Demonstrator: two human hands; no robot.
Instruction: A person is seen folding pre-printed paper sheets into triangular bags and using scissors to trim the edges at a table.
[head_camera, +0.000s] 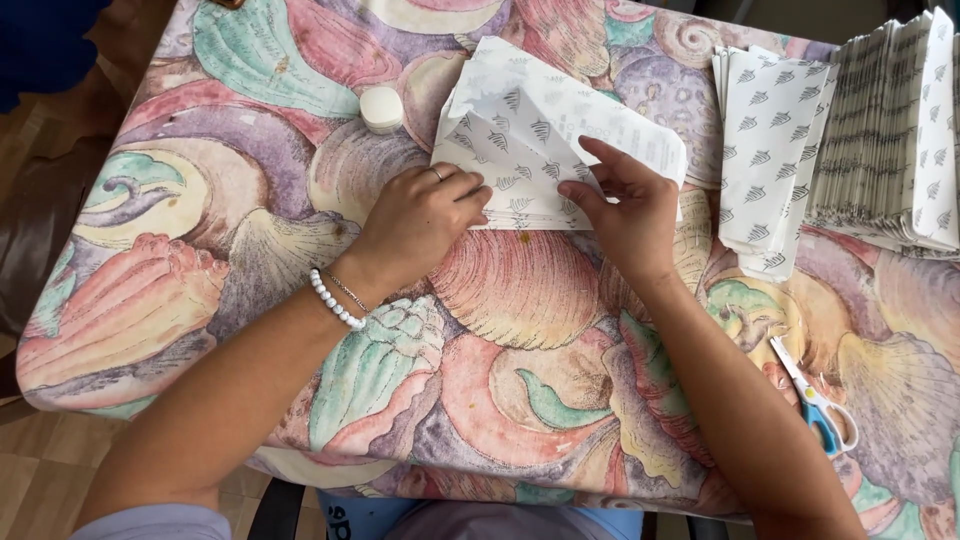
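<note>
Both hands fold patterned paper sheet (540, 130), mid-frame: left hand (425, 215) pressing closed-fisted, right hand (630, 205) open, fingers flat; next, crease needs firm pressing

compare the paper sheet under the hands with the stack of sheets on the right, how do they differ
The paper sheet under the hands is a single piece, partly folded, with a flap lifted; the stack of sheets holds many pieces, fanned with their edges showing. The left hand and right hand press on the sheet; nothing touches the stack. The sheet lies mid-table, the stack at the right edge. Both are white paper with a small dark leaf-like print.
</note>
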